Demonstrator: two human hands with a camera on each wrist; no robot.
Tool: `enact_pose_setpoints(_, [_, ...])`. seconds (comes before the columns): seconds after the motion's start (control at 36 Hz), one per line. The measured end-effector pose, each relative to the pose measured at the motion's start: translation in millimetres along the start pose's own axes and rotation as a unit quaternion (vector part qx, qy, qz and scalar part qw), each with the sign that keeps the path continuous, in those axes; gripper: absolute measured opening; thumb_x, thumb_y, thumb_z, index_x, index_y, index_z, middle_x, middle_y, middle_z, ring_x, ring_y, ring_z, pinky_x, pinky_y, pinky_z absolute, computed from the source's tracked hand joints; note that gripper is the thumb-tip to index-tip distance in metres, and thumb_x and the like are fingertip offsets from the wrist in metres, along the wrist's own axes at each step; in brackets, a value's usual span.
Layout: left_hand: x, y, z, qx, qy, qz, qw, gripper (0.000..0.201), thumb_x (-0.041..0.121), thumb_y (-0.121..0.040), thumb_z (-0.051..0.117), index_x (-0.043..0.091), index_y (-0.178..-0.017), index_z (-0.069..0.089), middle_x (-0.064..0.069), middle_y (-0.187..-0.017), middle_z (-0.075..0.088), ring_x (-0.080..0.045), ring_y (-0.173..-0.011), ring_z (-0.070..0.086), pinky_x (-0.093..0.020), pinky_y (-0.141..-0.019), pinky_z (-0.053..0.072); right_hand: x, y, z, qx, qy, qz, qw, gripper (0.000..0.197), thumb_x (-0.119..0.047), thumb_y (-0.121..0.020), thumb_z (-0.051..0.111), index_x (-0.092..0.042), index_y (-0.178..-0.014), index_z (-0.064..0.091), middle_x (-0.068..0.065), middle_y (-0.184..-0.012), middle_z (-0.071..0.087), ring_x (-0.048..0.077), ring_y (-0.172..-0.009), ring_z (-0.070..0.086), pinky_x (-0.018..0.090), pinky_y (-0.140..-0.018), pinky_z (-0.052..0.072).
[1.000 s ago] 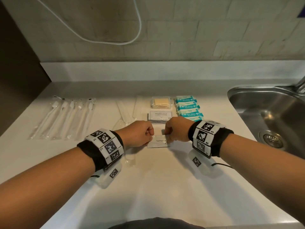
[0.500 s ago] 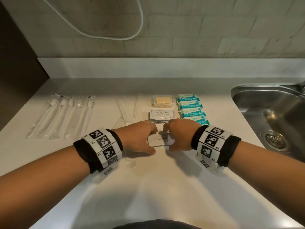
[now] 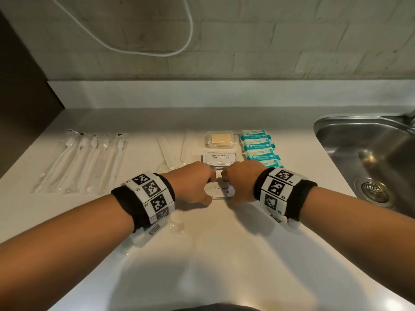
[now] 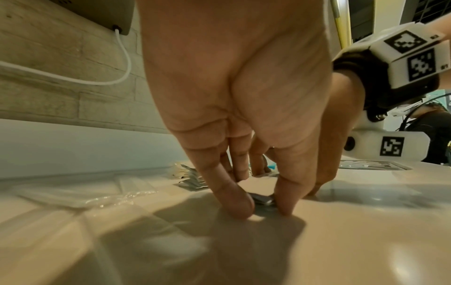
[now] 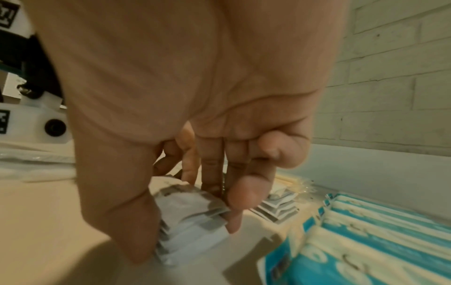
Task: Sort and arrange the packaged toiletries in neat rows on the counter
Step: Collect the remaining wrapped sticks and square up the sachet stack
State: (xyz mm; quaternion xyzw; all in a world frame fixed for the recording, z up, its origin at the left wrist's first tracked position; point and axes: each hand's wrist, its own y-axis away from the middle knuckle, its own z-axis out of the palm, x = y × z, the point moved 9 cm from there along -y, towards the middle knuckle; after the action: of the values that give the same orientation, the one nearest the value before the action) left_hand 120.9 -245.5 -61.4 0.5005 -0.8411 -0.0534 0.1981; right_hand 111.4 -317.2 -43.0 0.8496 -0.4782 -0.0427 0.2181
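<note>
A small stack of white toothpaste sachets (image 3: 219, 191) lies mid-counter between my two hands. My left hand (image 3: 199, 187) pinches its left side, thumb at the near edge and fingers at the far edge; the left wrist view shows a corner of the sachets (image 4: 262, 200) between thumb and index finger. My right hand (image 3: 240, 182) grips the right side in the same way, and the right wrist view shows the toothpaste sachets (image 5: 192, 214) between its thumb and fingers. Just behind lie a shampoo sachet stack (image 3: 220, 157), wrapped soap (image 3: 221, 139) and teal wipe packs (image 3: 258, 145).
Wrapped toothbrushes (image 3: 85, 160) lie in a row at the left, with flat white packets (image 3: 170, 151) beside them. A clear wrapper (image 3: 177, 218) lies under my left wrist. A steel sink (image 3: 370, 158) is at the right. A white cable (image 3: 157, 52) hangs on the tiled wall.
Both hands have shifted from fists at the stack's far edge to gripping its left and right sides. The stack has stayed in place.
</note>
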Motion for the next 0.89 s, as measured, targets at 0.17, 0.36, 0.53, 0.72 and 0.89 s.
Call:
enact_pose_setpoints(0.17, [1, -9, -5, 0.013, -0.003, 0.005, 1.0, 0.025, 0.033, -0.074, 0.075, 0.018, -0.086, 0.058, 0.002, -0.078, 0.054, -0.02, -0.074, 0.056, -0.029, -0.061, 0.045, 6, -7, 0, -0.009, 0.007, 0.002, 1.0, 0.038, -0.052, -0.079, 0.066, -0.026, -0.106, 0.062, -0.001, -0.087, 0.065, 0.019, -0.079, 0.062, 0.029, -0.066, 0.05])
enact_pose_setpoints(0.36, [2, -15, -3, 0.016, -0.003, 0.009, 1.0, 0.024, 0.032, -0.075, 0.075, 0.017, -0.084, 0.058, 0.001, -0.08, 0.054, -0.02, -0.076, 0.055, -0.029, -0.061, 0.042, 14, -10, 0, -0.004, -0.002, 0.026, 1.0, 0.043, -0.052, -0.075, 0.069, -0.024, -0.106, 0.063, -0.001, -0.086, 0.066, 0.02, -0.077, 0.064, 0.033, -0.072, 0.056])
enact_pose_setpoints(0.53, [1, -16, -5, 0.024, -0.001, 0.002, 1.0, 0.029, 0.031, -0.075, 0.076, 0.026, -0.071, 0.048, 0.006, -0.071, 0.049, -0.018, -0.069, 0.052, -0.028, -0.058, 0.039, 16, -11, 0, -0.005, -0.011, 0.03, 0.999, 0.045, -0.052, -0.075, 0.07, -0.025, -0.109, 0.062, -0.001, -0.087, 0.066, 0.02, -0.079, 0.064, 0.033, -0.073, 0.056])
enact_pose_setpoints(0.72, [2, -12, -5, 0.027, 0.015, -0.006, 0.999, 0.03, 0.029, -0.075, 0.076, 0.025, -0.069, 0.046, 0.004, -0.075, 0.051, -0.018, -0.069, 0.051, -0.029, -0.059, 0.041, 14, -6, 0, -0.003, -0.025, 0.032, 0.999, 0.048, -0.049, -0.078, 0.07, -0.02, -0.115, 0.06, 0.002, -0.095, 0.065, 0.021, -0.084, 0.063, 0.029, -0.071, 0.051])
enact_pose_setpoints(0.89, [-2, -3, -11, 0.034, 0.051, -0.007, 0.998, 0.049, 0.038, -0.078, 0.078, 0.015, -0.117, 0.059, 0.002, -0.094, 0.052, -0.017, -0.083, 0.052, -0.027, -0.068, 0.043, 12, 2, -6, -0.015, -0.046, 0.038, 0.998, 0.058, -0.04, -0.079, 0.073, -0.018, -0.129, 0.052, 0.004, -0.111, 0.063, 0.022, -0.097, 0.062, 0.032, -0.084, 0.053])
